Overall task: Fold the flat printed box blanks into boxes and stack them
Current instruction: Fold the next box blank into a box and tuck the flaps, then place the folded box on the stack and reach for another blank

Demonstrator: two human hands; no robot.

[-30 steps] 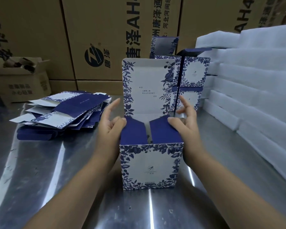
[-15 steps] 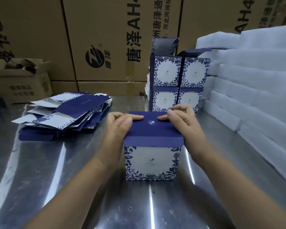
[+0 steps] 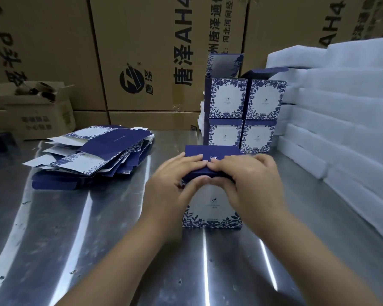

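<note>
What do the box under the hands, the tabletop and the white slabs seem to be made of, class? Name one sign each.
The box: printed card, matte, with crisp folds. The tabletop: probably stainless steel, brushed, with streaky glare. The white slabs: likely foam, with soft fuzzy edges.

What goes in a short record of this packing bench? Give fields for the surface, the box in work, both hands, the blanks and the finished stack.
surface: shiny metal table
box: upright at centre, blue lid folded down
left hand: grips the lid's front edge
right hand: grips the lid's front edge too
flat blanks: loose pile left of the box
finished stack: two rows of two behind the box
</note>
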